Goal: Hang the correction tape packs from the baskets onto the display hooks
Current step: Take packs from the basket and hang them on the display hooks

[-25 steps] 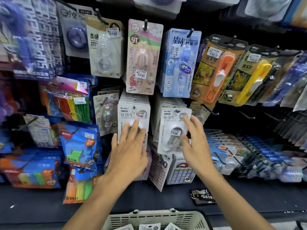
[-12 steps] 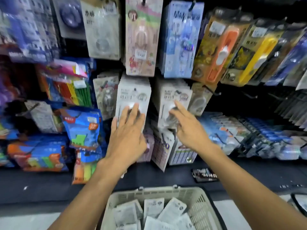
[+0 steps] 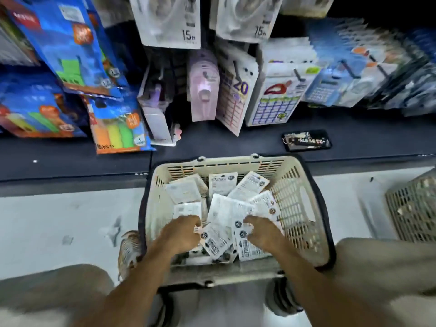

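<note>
A cream plastic basket [image 3: 299, 192] sits on the floor between my knees, holding several white correction tape packs [image 3: 223, 185] lying loose and overlapping. My left hand [image 3: 181, 234] reaches into the basket, its fingertips curled at the edge of a pack [image 3: 215, 239]. My right hand [image 3: 263, 232] is beside it, fingers curled down onto another pack [image 3: 247, 249]. Whether either hand has a firm hold is unclear through the blur. At the top edge hang two rows of white correction tape packs [image 3: 169, 20] marked 15 m.
A dark shelf ledge [image 3: 236, 145] runs behind the basket, with a black phone [image 3: 306, 140] lying on it. Blue packs of coloured goods [image 3: 70, 43] hang at left, calculators and other carded items [image 3: 278, 100] at centre and right. A second basket [image 3: 412, 208] stands at right.
My view tipped down from the hooks to the basket. Both hands left the hanging packs and dropped into the basket onto the loose packs.
</note>
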